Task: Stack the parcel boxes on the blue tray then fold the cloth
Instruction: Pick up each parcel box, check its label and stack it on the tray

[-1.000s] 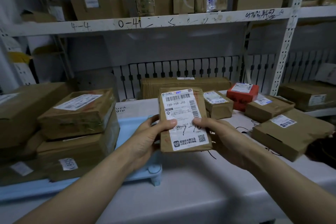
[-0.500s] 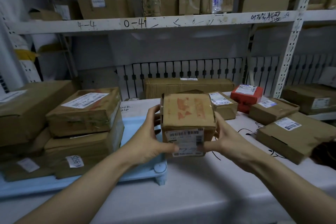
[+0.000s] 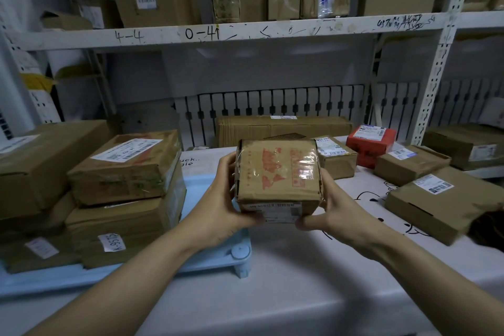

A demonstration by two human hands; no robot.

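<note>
Stacking part done: parcel box [image 3: 278,180] clasped between left hand [image 3: 221,207] and right hand [image 3: 335,213], aloft at centre; several stacked on blue tray [image 3: 207,194] at 9 o'clock, five loose at 3 o'clock, cloth [image 3: 313,267] unfolded.

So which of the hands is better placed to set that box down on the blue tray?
The left hand: it grips the parcel box on the side nearest the blue tray. The right hand is farther away.

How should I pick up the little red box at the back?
Take the red box by its two short side walls, coming down from above. Its labelled top faces up and is free, but brown boxes crowd it low on both sides, so a high grip looks easiest.
</note>
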